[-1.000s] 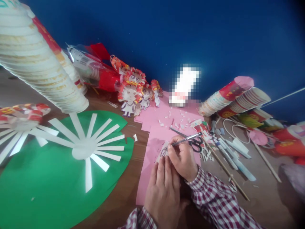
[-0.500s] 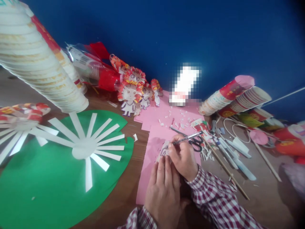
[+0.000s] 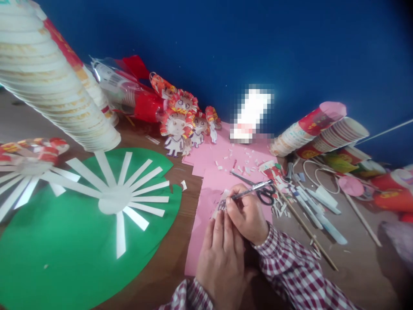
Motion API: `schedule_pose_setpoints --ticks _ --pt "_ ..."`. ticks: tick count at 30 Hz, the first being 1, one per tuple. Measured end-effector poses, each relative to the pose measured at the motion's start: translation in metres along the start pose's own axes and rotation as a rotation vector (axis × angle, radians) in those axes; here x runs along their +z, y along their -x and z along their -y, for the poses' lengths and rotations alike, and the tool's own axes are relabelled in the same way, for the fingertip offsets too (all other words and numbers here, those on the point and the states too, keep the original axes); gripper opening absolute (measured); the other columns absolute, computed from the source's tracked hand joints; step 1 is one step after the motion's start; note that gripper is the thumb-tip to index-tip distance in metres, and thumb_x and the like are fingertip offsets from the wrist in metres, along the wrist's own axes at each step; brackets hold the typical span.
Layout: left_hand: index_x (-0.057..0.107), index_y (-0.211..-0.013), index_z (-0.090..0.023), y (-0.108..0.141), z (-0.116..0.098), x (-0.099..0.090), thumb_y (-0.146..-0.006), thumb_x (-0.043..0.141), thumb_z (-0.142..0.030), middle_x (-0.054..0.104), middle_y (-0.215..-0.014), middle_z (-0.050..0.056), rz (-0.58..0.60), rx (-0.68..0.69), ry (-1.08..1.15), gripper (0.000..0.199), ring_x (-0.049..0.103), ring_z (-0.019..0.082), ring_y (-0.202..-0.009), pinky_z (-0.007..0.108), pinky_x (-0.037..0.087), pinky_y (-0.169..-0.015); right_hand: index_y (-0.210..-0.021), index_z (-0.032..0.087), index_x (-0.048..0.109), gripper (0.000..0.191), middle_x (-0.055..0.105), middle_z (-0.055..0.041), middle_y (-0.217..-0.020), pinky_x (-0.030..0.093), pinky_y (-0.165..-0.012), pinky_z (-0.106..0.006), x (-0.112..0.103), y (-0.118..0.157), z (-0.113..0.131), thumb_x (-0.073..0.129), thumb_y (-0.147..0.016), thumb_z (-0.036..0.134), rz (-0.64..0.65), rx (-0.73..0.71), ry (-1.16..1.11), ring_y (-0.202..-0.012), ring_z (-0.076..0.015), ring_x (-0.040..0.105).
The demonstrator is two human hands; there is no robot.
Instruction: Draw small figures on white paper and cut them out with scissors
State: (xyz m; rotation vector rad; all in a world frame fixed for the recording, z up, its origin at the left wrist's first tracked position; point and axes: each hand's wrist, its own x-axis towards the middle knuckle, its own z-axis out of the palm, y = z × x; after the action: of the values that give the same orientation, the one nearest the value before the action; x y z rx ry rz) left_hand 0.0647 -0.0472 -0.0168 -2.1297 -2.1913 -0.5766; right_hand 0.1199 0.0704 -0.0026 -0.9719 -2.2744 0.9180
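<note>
My right hand (image 3: 248,214) is closed around a pen (image 3: 254,187) with a clear barrel, its tip hidden behind the fingers. Beneath its point lies a small piece of white paper (image 3: 223,199) with dark drawn lines. My left hand (image 3: 221,256) rests flat on that paper's lower part, fingers stretched forward and side by side. Both lie over pink paper (image 3: 196,245). Just beyond the right hand, black-handled scissors (image 3: 267,194) lie partly hidden behind the pen and hand.
To the left, a cut-up white cup (image 3: 111,201) with splayed strips lies on green paper (image 3: 80,258). Cup stacks (image 3: 64,82) lean at the far left. Lion-like paper figures (image 3: 176,129) stand at the back. Paper scraps and a wooden stick (image 3: 306,230) lie at right.
My right hand and the pen have shifted slightly over the drawing, and the pen's upper end sits a little lower. My left hand stays flat in place.
</note>
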Motion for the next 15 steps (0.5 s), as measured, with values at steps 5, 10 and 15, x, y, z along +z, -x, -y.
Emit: schedule_pose_setpoints --ticks 5,10,15 --pt "0.056 -0.114 -0.003 -0.0002 -0.0003 -0.0015 -0.061 0.058 -0.066 0.052 -0.124 0.021 0.005 0.003 0.011 0.083 0.044 0.035 -0.118 0.045 0.036 -0.097 -0.079 0.019 0.047 0.004 0.050 0.0020 -0.066 0.041 -0.055 -0.023 -0.0001 0.0002 -0.0004 0.047 -0.080 0.015 -0.006 0.000 0.001 -0.056 -0.0118 0.049" --pt "0.055 -0.116 -0.003 0.0001 -0.0020 -0.0022 -0.064 0.055 -0.066 0.052 -0.125 0.021 0.000 -0.007 0.021 0.082 0.044 0.035 -0.118 0.045 0.036 -0.097 -0.080 0.019 0.047 0.004 0.050 0.0020 -0.066 0.042 -0.055 -0.024 0.0001 0.0002 0.0002 0.047 -0.080 0.015 -0.004 0.000 0.009 -0.056 -0.0120 0.050" --pt "0.056 -0.115 -0.003 0.0005 -0.0019 -0.0011 -0.060 0.059 -0.066 0.052 -0.125 0.021 -0.005 -0.009 0.013 0.085 0.044 0.035 -0.118 0.045 0.035 -0.097 -0.081 0.019 0.047 0.003 0.051 0.0016 -0.067 0.042 -0.056 -0.024 0.0005 0.0001 0.0000 0.047 -0.080 0.016 0.000 -0.004 0.025 -0.057 -0.0125 0.051"
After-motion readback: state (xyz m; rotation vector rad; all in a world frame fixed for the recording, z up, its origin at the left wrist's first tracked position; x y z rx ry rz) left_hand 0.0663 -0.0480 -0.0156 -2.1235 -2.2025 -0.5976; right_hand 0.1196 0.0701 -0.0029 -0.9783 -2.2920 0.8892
